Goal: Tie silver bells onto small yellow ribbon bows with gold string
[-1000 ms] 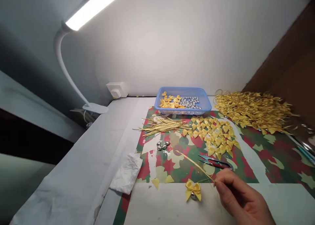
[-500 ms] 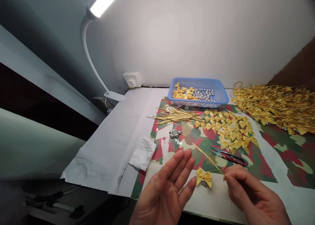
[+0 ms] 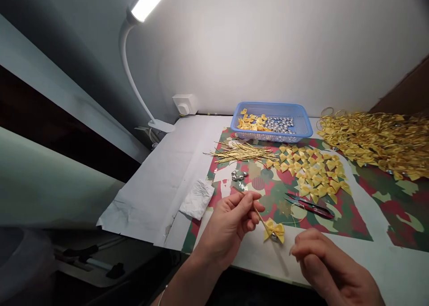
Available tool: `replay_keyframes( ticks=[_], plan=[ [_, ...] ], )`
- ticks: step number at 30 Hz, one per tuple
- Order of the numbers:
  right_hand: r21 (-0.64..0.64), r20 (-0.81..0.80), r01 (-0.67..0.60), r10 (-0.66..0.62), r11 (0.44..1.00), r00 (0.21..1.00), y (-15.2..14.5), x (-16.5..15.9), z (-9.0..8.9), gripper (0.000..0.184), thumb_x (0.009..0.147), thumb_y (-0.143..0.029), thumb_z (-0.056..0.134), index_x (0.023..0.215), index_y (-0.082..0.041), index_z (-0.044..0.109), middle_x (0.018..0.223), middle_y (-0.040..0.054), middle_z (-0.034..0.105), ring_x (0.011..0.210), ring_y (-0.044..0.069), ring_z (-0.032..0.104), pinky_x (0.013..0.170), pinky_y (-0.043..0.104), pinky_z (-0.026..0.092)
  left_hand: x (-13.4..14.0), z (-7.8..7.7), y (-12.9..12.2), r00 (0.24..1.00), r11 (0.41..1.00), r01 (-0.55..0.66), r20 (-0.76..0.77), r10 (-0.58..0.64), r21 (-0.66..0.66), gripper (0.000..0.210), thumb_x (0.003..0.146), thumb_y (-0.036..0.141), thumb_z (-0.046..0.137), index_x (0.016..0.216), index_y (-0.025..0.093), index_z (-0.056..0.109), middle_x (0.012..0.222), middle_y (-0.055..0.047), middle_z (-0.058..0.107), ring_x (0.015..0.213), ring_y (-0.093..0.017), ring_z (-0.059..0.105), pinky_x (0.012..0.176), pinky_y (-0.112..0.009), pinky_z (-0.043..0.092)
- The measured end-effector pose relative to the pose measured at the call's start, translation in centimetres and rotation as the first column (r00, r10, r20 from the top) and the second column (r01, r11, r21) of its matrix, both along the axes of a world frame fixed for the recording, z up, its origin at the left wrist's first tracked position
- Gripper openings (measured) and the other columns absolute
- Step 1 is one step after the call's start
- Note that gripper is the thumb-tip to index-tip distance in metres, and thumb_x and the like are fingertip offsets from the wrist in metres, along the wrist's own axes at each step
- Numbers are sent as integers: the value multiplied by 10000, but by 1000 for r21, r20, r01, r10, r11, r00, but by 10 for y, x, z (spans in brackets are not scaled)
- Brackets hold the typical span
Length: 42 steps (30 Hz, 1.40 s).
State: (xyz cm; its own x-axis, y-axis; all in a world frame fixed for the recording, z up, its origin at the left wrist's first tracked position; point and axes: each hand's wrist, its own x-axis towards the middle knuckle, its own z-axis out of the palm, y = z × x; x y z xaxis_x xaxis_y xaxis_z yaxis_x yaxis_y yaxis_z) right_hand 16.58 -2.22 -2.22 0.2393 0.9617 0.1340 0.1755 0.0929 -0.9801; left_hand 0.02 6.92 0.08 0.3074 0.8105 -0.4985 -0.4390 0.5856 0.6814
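My left hand [image 3: 231, 221] is closed, pinching a thin gold cord [image 3: 261, 219] between thumb and fingers. The cord slants down to the right, and its lower end lies in front of or against a yellow ribbon bow [image 3: 275, 229] with a silver bell [image 3: 274, 236]. I cannot tell if the two touch. To the right of this bow, my right hand [image 3: 330, 263] hovers over the near table edge, fingers loosely curled, thumb apart, nothing visible in it. A few silver bells [image 3: 238, 176] lie beyond my left hand. Dark-bladed thread snips [image 3: 311, 207] rest beyond my right hand.
Loose gold cords [image 3: 243, 153] and rows of yellow bows [image 3: 315, 172] lie on the camouflage-patterned sheet. Behind stands a blue basket [image 3: 273, 106] of bows and bells. A heap of gold bows [image 3: 385, 140] is at right, crumpled tissue [image 3: 197, 199] and a lamp [image 3: 129, 69] at left.
My left hand has gone from an open palm to a pinch on the gold cord. My right hand has let go of the cord. The view has shifted slightly.
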Motion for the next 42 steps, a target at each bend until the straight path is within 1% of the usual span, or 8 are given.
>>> replay_keyframes(
  ticks=[2,5,10,14,19,24,33,42],
  plan=[
    [188,190,18,-54,982,980,2,9,-6,133,920,-316,632,957,-280,754,904,59,676,783,196,649,674,251,540,1,-2,-1,999,998,32,14,-32,-56,142,836,223,766,871,85,753,695,-23,684,531,-37,581,490,-96,466],
    [451,419,-107,-104,886,902,9,18,-15,424,874,-52,633,1238,-265,678,1014,46,687,863,163,677,790,236,562,5,-5,-7,998,993,57,24,-54,-104,147,812,211,787,867,79,752,702,-28,686,538,-42,596,510,-103,492],
    [628,346,-275,56,728,937,25,4,-13,431,828,51,625,1192,-173,687,995,70,718,815,166,660,709,286,575,15,-12,-20,993,988,108,68,-101,-112,157,835,213,757,896,68,760,748,-47,684,542,-46,580,498,-113,477],
    [525,162,-251,194,813,967,26,-8,-10,315,895,-6,561,1101,-209,684,945,52,727,819,168,679,705,275,567,17,-12,-27,996,994,73,65,-68,-81,170,835,201,748,972,106,778,905,-72,704,560,-38,535,482,-127,424],
    [86,-103,-190,198,978,975,18,-7,-18,190,998,-213,511,1055,-278,680,698,-33,565,518,75,497,464,170,430,6,-5,-31,991,968,100,-112,-75,231,269,898,263,686,1155,233,758,726,13,605,619,-68,521,629,-181,448],
    [-4,-148,-254,251,967,957,18,-3,-14,181,993,-281,536,1106,-291,677,754,-23,585,605,86,554,526,157,467,-3,0,-34,912,840,355,-352,-213,411,305,951,323,598,1218,254,730,695,9,580,689,-121,534,741,-261,447],
    [343,446,-119,-50,932,894,23,-1,-10,274,951,-34,484,1143,-191,601,987,51,622,915,123,629,810,184,497,-4,5,-35,948,952,261,-232,-220,162,155,804,267,778,919,170,816,706,-33,729,677,-129,641,626,-208,505],
    [102,314,-443,394,891,864,25,17,12,206,1010,-101,368,918,-206,519,890,13,527,794,113,530,695,223,441,-5,11,-32,934,947,280,-271,-231,158,134,782,266,793,814,145,745,685,-19,727,652,-123,673,578,-178,516]
  ],
)
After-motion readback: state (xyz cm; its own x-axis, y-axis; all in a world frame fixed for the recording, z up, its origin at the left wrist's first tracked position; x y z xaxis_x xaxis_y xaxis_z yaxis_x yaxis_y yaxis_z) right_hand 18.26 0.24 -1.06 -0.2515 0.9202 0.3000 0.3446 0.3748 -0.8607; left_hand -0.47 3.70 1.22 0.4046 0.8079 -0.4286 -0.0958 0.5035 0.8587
